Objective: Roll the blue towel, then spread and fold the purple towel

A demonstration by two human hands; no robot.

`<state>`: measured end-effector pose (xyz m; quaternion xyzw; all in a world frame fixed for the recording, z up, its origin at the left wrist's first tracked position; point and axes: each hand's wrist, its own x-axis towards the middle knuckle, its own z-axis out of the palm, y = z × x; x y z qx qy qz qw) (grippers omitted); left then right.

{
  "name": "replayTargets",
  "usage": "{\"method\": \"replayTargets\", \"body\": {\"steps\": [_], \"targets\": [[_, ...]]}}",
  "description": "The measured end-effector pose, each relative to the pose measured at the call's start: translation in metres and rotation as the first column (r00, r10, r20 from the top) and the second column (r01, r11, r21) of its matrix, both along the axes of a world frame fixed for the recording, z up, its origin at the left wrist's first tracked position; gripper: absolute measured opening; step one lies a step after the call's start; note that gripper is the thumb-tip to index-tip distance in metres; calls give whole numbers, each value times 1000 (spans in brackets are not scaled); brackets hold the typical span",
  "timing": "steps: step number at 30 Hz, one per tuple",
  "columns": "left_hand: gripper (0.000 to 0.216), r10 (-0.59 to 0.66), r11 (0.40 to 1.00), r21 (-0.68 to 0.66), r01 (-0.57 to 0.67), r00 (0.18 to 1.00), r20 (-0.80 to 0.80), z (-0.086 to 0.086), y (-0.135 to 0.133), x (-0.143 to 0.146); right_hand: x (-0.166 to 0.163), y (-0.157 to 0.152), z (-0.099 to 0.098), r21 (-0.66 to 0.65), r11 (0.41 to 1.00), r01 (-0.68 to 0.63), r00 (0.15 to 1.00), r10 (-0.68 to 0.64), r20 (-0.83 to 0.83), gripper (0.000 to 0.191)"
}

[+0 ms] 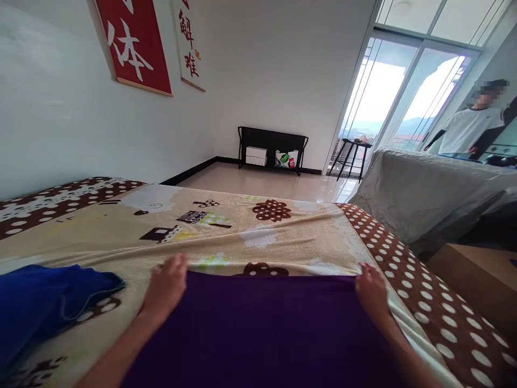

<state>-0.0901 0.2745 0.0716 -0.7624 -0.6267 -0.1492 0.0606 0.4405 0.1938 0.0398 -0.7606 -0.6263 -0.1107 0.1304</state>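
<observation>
A purple cloth [262, 328] lies spread flat on a bed covered with a cream blanket [226, 237] that has brown dotted borders and cartoon prints. My left hand [167, 285] rests on the cloth's far left corner, fingers curled over its edge. At the far right corner, my right hand [369, 291] presses down with the fingers bent on the cloth's edge. Both forearms reach forward over the cloth.
A blue cloth [44, 302] lies bunched at the left on the bed. A grey-covered piece of furniture [428, 188] stands to the right, with a person in a white shirt [468, 129] behind it. A black shelf [272, 151] and a small table [355, 151] stand by the far wall and window.
</observation>
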Motion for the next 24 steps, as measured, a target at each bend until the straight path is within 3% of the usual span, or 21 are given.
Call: {"method": "replayTargets", "body": {"steps": [2, 4, 6, 8, 12, 15, 17, 20, 22, 24], "targets": [[49, -241, 970, -45, 240, 970, -24, -11, -24, 75, -77, 4, -6, -7, 979, -202, 979, 202, -27, 49], [51, -421, 903, -114, 415, 907, -31, -27, -41, 133, -139, 9, -17, -51, 900, -432, 901, 429, -62, 50], [53, -467, 874, -164, 457, 884, -26, -41, -46, 146, -156, 9, -26, -84, 841, -535, 844, 526, -104, 50], [54, -388, 907, -187, 377, 921, -26, -48, -39, 109, -118, 2, -31, -105, 854, -509, 858, 494, -141, 51], [65, -19, 986, -166, 12, 999, -44, -48, -17, -23, 32, -26, -36, -118, 969, -215, 965, 192, -179, 65], [69, 112, 980, -156, -120, 992, -57, -46, -6, -70, 99, -39, -43, -135, 987, -87, 981, 61, -185, 68], [68, 144, 976, -152, -153, 987, -69, -43, -6, -65, 104, -41, -45, -135, 990, -44, 984, 19, -175, 69], [66, 163, 979, -111, -172, 983, -88, -38, -28, -36, 73, -53, -44, -80, 996, 27, 990, -38, -137, 74], [65, 105, 988, -103, -116, 989, -105, -40, -64, -21, 47, -80, -45, -52, 999, 5, 993, -11, -117, 72], [63, -13, 988, -152, -4, 993, -116, -49, -113, -19, 31, -126, -52, -69, 994, -87, 991, 79, -108, 65]]}}
